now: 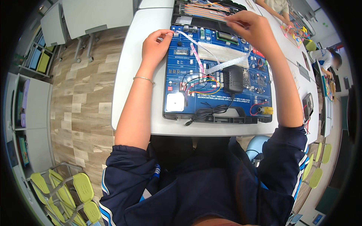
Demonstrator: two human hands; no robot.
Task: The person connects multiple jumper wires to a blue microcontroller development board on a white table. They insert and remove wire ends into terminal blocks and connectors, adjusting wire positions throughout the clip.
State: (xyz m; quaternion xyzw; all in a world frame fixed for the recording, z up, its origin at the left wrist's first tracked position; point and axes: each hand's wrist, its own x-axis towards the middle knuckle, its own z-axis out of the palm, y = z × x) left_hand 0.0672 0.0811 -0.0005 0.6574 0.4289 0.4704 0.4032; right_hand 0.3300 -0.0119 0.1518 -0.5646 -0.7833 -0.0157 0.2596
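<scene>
A blue electronics trainer board (181, 81) sits in an open black case in front of me. My left hand (156, 45) curls over its far left corner, thumb and fingertips together beside the end of a white ribbon cable (190, 38); what they grip is hidden. My right hand (252, 29) hovers at the far edge, over the case's lid compartment. Its thumb and forefinger come close together near the orange jumper wires (200, 12), and anything between them is too small to name. A black power adapter (233, 80) lies on the board.
The adapter's coiled black cord (211, 112) hangs near the case handle. A yellow motor (265, 110) is at the near right corner. At the far right a co-worker's arm (277, 14) reaches toward coloured wires (298, 34). Green chairs (62, 188) stand on the floor at left.
</scene>
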